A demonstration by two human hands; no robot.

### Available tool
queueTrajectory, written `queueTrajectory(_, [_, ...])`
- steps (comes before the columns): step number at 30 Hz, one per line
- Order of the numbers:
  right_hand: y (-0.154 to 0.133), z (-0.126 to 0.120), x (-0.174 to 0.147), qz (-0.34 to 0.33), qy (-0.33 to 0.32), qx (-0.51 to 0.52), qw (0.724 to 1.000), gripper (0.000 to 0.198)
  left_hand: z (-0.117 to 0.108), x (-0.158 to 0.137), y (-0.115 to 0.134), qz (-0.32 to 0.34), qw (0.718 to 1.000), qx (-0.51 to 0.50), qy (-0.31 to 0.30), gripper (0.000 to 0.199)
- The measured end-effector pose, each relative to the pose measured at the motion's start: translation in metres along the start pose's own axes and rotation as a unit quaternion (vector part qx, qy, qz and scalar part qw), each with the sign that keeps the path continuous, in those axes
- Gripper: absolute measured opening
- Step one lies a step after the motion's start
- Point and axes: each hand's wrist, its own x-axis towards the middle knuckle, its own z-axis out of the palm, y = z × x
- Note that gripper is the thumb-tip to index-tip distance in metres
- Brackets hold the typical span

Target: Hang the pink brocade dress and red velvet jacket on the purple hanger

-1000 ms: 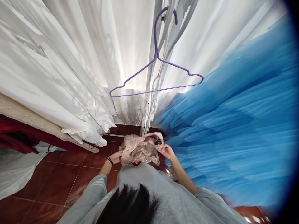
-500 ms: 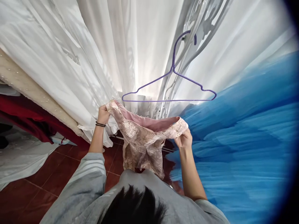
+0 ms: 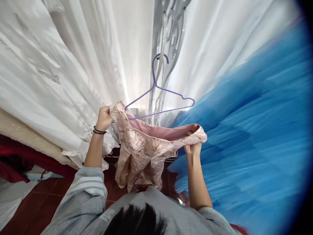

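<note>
A pink and gold brocade dress [image 3: 139, 143] with a plain pink lining hangs stretched between my two hands, its neckline held wide. My left hand [image 3: 104, 118] is closed on the left shoulder, a dark band round the wrist. The right shoulder is gripped by my right hand [image 3: 193, 146], some of its fingers hidden by the cloth. Behind the dress, a purple hanger [image 3: 168, 89] hangs by its hook from white scrolled metalwork [image 3: 168, 42]. Its left end goes into the dress's left shoulder opening; its right end is free, above the right shoulder.
White curtains [image 3: 97, 49] hang behind and to the left. A large blue tulle garment [image 3: 244, 140] fills the right side. Dark red fabric [image 3: 14, 147] and a beaded cream cloth [image 3: 29, 130] lie at the left, above red floor tiles [image 3: 46, 202].
The hanger's left end has passed into the dress's left shoulder, and the hanger now tilts. Both hands still hold the dress. The view has shifted, so the hanger appears further left.
</note>
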Motion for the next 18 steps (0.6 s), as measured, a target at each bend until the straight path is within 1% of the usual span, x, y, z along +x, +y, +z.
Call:
queueTrajectory(3, [-0.018,-0.011,0.01,-0.083,0.084,0.006,0.993,0.031,-0.004,-0.005,0.019,-0.02,0.997,0.038,-0.061,0.035])
queueTrajectory(6, [-0.03,-0.017,0.02,-0.153,0.114,-0.048,0.98,0.026,-0.009,-0.008,0.029,-0.036,0.994,0.041,-0.099,0.032])
queueTrajectory(8, [-0.032,-0.021,0.027,-0.175,0.123,-0.064,0.975,0.026,-0.01,-0.009,0.029,-0.046,0.992,0.041,-0.107,0.029])
queueTrajectory(10, [-0.032,-0.025,0.038,-0.177,0.122,-0.071,0.974,0.023,-0.008,-0.008,0.025,-0.058,0.99,0.041,-0.118,0.027])
queueTrajectory(13, [-0.034,-0.026,0.058,-0.173,0.101,-0.097,0.975,0.019,-0.005,-0.006,0.017,-0.075,0.988,0.031,-0.13,0.026])
queueTrajectory(16, [-0.045,-0.019,0.082,-0.171,0.072,-0.114,0.976,0.019,-0.004,-0.005,0.014,-0.083,0.988,0.019,-0.127,0.028])
queueTrajectory(18, [-0.056,-0.012,0.096,-0.17,0.046,-0.103,0.979,0.021,-0.004,-0.004,0.015,-0.086,0.989,0.012,-0.118,0.028])
